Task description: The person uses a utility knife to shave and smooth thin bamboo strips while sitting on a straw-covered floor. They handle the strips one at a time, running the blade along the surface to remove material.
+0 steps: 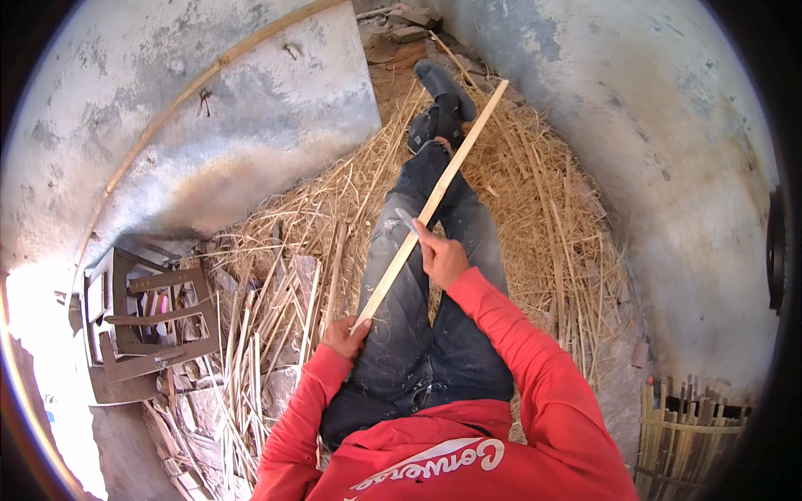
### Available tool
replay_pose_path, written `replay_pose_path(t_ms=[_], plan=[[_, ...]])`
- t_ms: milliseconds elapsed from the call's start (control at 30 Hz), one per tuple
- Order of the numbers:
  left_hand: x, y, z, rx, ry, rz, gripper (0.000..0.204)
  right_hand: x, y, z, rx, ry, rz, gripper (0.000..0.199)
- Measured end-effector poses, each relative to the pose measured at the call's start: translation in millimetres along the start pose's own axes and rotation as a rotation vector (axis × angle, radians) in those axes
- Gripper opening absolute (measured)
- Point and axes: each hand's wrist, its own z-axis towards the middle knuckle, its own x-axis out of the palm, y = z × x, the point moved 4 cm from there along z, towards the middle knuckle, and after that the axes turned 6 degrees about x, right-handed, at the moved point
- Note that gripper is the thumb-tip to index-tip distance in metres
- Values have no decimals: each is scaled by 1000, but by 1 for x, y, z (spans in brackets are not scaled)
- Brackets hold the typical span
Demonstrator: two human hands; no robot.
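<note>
That bamboo strip (434, 200) looks light and stiff but springy, probably splintery along the edges, so gripping it low near the butt end makes sense. It's lying diagonally over the person's outstretched legs (418, 334), tip out past the shoes (441, 104). The left hand (345, 336) is clenching its lower end; the right hand (440, 259) is pinching a small blade (406, 220) against it mid-length.

You hold a long, pale, flat bamboo strip (430, 204) slanted across your lap, its near end at your left thigh, its far end reaching past your shoes over the straw. A knife (407, 220) with a short grey blade rests against the strip's edge near its middle, above your right thigh
</note>
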Motion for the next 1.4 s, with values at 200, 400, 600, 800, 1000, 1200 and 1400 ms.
replay_pose_path(t_ms=[200, 400, 600, 800, 1000, 1200, 1400], plan=[[0, 1, 1, 11, 33, 2, 40, 21, 43, -64, -31, 214, 87, 49], [2, -9, -3, 73, 23, -63, 42, 4, 82, -101, -91, 523, 83, 49], [-1, -21, -6, 93, -8, 58, 43, -23, 27, -26, 32, 115, 58, 45], [-1, -18, -3, 243, -108, 233, 44, -37, -36, 49, 84, -235, -70, 43], [-1, -13, -2, 253, -164, 263, 45, -3, -26, 20, 130, -47, -41, 44], [0, -16, 0, 226, -132, 256, 43, 25, 30, -61, 0, 297, 47, 42], [-6, -4, 3, 311, -202, 219, 43, 1, 65, -88, -40, 354, 393, 46]])
